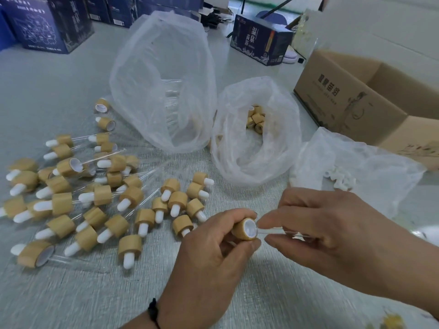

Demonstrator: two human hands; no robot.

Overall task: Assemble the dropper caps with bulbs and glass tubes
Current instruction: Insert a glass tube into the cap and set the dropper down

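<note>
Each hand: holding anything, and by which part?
Left hand grips the round bamboo dropper cap by its side wall. Right hand pinches the thin clear glass tube along its shaft, near the cap's opening.

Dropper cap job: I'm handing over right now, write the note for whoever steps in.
Left hand grips a wooden cap, open end facing right.
Right hand pinches a glass tube, its tip at the cap's opening; not clearly seated.
Done: pile of assembled droppers on the table's left.
Left: loose caps in the middle bag, white bulbs on the right bag, tubes in the big bag.
</note>
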